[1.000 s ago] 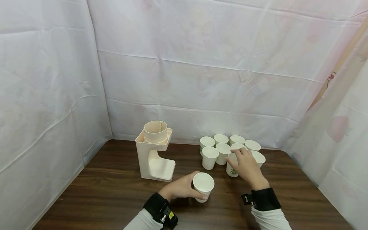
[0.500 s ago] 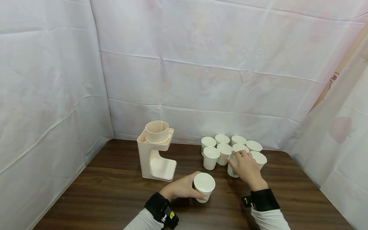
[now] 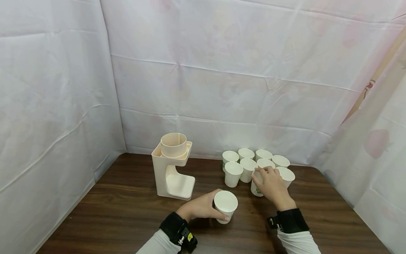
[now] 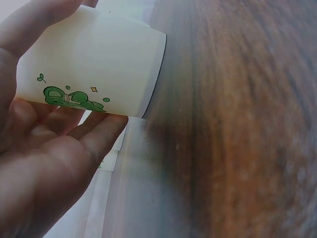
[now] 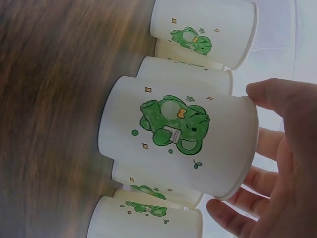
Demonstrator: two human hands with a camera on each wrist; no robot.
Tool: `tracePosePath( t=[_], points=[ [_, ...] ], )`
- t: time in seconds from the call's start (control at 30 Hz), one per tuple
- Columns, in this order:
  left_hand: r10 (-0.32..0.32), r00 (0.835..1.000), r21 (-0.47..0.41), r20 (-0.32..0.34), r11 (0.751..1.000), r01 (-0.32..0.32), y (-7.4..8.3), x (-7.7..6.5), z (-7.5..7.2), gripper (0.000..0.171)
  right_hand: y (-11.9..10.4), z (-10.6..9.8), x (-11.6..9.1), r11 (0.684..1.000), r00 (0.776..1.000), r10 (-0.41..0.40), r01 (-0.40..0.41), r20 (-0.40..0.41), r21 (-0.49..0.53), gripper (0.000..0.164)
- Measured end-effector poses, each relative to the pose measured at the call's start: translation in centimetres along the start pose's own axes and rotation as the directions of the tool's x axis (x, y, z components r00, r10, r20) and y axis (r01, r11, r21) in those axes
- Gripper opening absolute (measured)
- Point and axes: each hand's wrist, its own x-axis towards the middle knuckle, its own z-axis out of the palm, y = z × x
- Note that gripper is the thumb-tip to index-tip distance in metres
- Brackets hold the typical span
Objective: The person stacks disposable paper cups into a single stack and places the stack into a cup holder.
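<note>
My left hand [image 3: 203,207] wraps around a white paper cup [image 3: 226,203], which stands upright near the front of the table. Part of a green cartoon print on that cup [image 4: 84,64] shows in the left wrist view. My right hand [image 3: 272,185] grips another paper cup [image 5: 173,134] by its rim, thumb on one side and fingers around the other. A green bear is printed on its wall, and in the head view the hand covers much of it. Several more white paper cups [image 3: 233,174] stand upright, close together, around and behind it.
A cream plastic stand [image 3: 160,176] with a round holder [image 3: 173,144] on top and a flat base plate stands left of the cups. Pale curtains [image 3: 203,88] enclose the dark wooden table [image 3: 127,218] at the back and sides.
The head view has shifted slightly, so everything sits a little further right in it. Both hands keep their holds on their cups, with no clear movement.
</note>
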Motion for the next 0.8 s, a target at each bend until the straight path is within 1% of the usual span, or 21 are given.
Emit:
tracePosePath(
  t=[0.23, 0.4, 0.57, 0.7, 0.8],
  points=[
    [-0.002, 1.000, 0.009, -0.003, 1.000, 0.002, -0.2, 0.1, -0.1, 0.065, 0.1, -0.7, 0.0, 0.999, 0.999, 0.018, -0.020, 0.047, 0.030, 0.046],
    [-0.005, 1.000, 0.003, 0.002, 1.000, 0.005, -0.2, 0.0, -0.1, 0.065, 0.0, -1.6, -0.2, 0.998, 0.994, -0.008, 0.002, 0.105, 0.060, 0.048],
    [-0.008, 1.000, -0.003, 0.002, 1.000, 0.008, -0.1, -0.1, -0.1, 0.065, -0.1, -2.4, -0.3, 0.995, 0.989, -0.035, 0.021, 0.143, 0.102, 0.049],
    [-0.005, 1.000, -0.009, 0.007, 1.000, 0.005, -0.1, -0.1, -0.1, 0.065, -0.1, -2.6, -0.3, 0.996, 0.985, -0.040, 0.025, 0.169, 0.091, 0.050],
    [-0.001, 1.000, -0.012, 0.013, 1.000, 0.002, -0.1, -0.1, -0.1, 0.065, 0.1, -2.5, -0.2, 0.996, 0.984, -0.044, 0.031, 0.170, 0.080, 0.051]
  ],
)
